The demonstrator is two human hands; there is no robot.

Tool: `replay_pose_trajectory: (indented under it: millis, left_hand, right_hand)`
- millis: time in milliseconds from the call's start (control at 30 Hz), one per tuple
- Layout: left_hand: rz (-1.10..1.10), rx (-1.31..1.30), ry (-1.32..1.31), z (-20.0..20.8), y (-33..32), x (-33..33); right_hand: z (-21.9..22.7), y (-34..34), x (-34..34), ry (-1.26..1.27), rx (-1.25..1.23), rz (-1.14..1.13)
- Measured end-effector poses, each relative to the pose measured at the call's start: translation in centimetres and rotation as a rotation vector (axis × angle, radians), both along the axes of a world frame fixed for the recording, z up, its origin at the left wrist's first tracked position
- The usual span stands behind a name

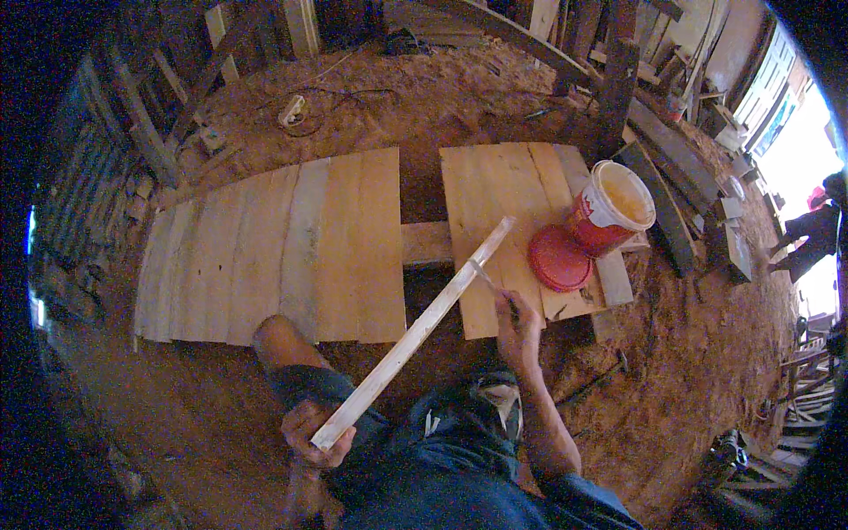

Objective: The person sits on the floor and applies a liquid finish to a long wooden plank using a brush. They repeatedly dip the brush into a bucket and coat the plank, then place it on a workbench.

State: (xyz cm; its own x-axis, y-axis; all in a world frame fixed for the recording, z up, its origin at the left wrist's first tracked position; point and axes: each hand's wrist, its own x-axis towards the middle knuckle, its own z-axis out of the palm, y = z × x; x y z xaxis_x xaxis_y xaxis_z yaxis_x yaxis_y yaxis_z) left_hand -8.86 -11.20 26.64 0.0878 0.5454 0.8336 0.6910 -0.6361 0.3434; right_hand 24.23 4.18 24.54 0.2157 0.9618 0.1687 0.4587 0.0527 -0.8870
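Currently I have the left hand (305,433) at seven o'clock, its fingers curled around the lower end of a pale wood strip (412,337). The strip slants across the middle of my view, from that grip up toward one o'clock, its far end above some planks. At four o'clock the right hand (519,329) is closed, pinching a thin tool (485,276) whose tip meets the strip's right edge, as far as I can see; I cannot tell what kind of tool it is.

Past it, between two and three o'clock, I see an open red-and-white bucket (614,208) with something yellowish inside, and a round red lid (561,259) just beside it, toward me. Both sit on the right-hand planks (477,190). A wider row of planks (256,256) spreads out at nine o'clock. A bare knee (281,334) touches its near edge, or overlaps it from my angle. Brown earth (689,353) surrounds everything, and another person (817,231) shows at the three o'clock rim.
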Motion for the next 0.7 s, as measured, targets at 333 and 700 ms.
replay_pose_trajectory:
  millis: [333,700]
  left_hand:
    - [-0.070,-0.308,-0.061,2.7,-0.6,0.2]
    - [-0.037,-0.046,0.033,-5.3,-2.2,-3.3]
  right_hand:
    - [-0.3,-1.3,3.1,0.396,-0.450,0.044]
    - [2.1,-1.9,1.2,-0.302,0.094,0.324]
